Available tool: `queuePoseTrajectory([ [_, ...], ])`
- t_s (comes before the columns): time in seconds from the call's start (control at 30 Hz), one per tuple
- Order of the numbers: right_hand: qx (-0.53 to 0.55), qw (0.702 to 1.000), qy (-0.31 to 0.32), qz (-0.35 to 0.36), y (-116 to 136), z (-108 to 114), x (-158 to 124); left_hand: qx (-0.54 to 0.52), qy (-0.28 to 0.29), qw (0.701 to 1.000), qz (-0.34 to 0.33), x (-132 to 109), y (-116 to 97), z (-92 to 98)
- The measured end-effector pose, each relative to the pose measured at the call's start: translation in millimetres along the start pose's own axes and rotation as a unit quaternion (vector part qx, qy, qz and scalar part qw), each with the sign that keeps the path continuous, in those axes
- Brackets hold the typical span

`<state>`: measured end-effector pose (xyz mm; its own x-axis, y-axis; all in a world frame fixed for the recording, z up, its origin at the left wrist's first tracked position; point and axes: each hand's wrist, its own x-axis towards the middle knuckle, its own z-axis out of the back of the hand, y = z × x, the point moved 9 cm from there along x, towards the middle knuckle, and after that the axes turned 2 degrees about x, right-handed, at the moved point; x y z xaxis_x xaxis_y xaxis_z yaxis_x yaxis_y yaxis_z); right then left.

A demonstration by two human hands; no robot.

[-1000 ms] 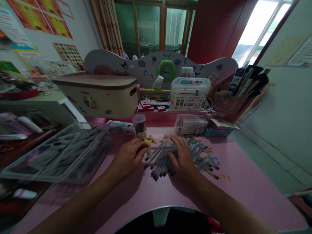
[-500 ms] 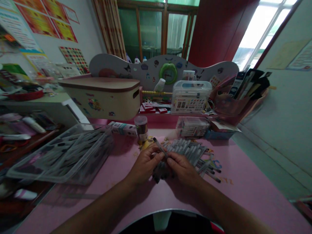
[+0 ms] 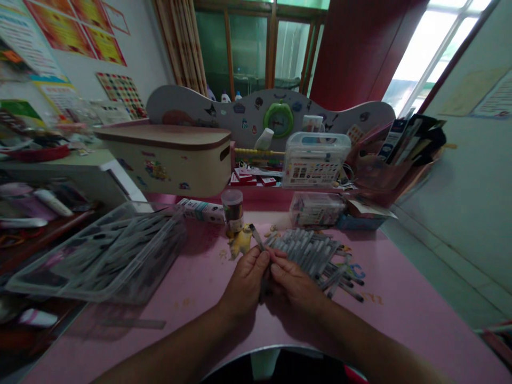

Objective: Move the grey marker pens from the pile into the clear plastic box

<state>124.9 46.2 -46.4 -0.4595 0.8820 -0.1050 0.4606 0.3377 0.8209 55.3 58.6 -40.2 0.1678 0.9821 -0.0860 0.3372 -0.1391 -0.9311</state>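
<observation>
Above the pink desk, my left hand (image 3: 246, 277) and my right hand (image 3: 294, 280) meet, fingers closed around a grey pen (image 3: 257, 237). Its dark tip points up and away from me. A dark end also shows below my fingers; whether it belongs to the same pen I cannot tell. Just beyond and right of my hands lies a pile of similar grey pens (image 3: 310, 248), several with black ends pointing right. To the left stands a clear plastic box (image 3: 120, 290) with many grey pens inside.
Behind the hands stands a clear jar (image 3: 232, 208) beside a yellow cartoon figure (image 3: 240, 242). A ruler-like strip (image 3: 134, 324) lies at the front left. Along the back are a lidded cream bin (image 3: 172, 165), a clear carry case (image 3: 315, 160) and a small clear box (image 3: 316, 209).
Both hands have drawn closer together and slightly lower, and the pen stands steeper. Dark pen ends that showed under my hands are no longer spread out there.
</observation>
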Motion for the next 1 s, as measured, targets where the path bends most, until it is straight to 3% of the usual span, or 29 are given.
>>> queuePoseTrajectory([
  [0.2, 0.063, 0.998, 0.0, -0.008, -12, -4, 0, 0.003, 0.002, 1.0, 0.004, 6, -18, 3.8],
  [0.37, -0.008, 0.997, -0.079, 0.006, 4, 26, 5, -0.087, -0.005, 0.994, 0.072, 12, -16, 15.1],
  [0.53, -0.061, 0.989, -0.135, 0.031, 26, 49, 6, -0.089, 0.104, 0.985, 0.108, 7, -9, 2.7],
  [0.63, -0.052, 0.989, -0.138, 0.021, 28, 51, 5, -0.045, 0.18, 0.975, 0.121, 1, -2, -5.7],
  [0.73, -0.064, 0.99, -0.122, -0.008, 23, 50, 5, -0.04, 0.217, 0.965, 0.138, -1, 3, -7.5],
  [0.87, -0.06, 0.992, -0.106, -0.022, 21, 46, 5, -0.106, 0.176, 0.966, 0.157, 0, 4, -2.8],
  [1.0, -0.027, 0.992, -0.117, -0.037, 17, 48, 5, -0.138, 0.099, 0.979, 0.11, 0, -7, 2.5],
])
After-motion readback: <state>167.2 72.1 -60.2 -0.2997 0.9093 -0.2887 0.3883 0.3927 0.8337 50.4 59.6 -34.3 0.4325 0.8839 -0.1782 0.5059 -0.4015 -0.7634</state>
